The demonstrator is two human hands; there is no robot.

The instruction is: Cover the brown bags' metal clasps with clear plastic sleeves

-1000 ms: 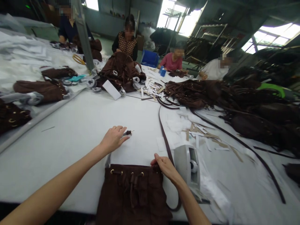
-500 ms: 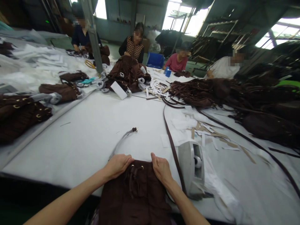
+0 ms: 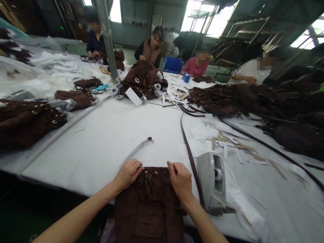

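Observation:
A dark brown suede drawstring bag [image 3: 149, 206] lies flat at the near edge of the white table [image 3: 101, 141], hanging partly over it. My left hand [image 3: 129, 173] grips the bag's top rim on the left, and my right hand [image 3: 180, 179] grips the rim on the right. Brass eyelets and a knotted drawstring sit between my hands. A wrapped grey strap [image 3: 138, 148] with a metal clasp runs from the bag's left corner up the table. A long brown strap [image 3: 188, 148] runs past my right hand.
A grey tape dispenser [image 3: 212, 180] stands just right of my right hand, with paper scraps [image 3: 227, 141] beyond it. Piles of brown bags lie at left [image 3: 27, 121], centre back [image 3: 143, 79] and right [image 3: 253, 101]. Several other people sit along the far side.
My left hand let go of the wrapped strap's clasp and came back to the bag's rim. Both hands pulled the bag toward me, over the table edge. The view rose a little.

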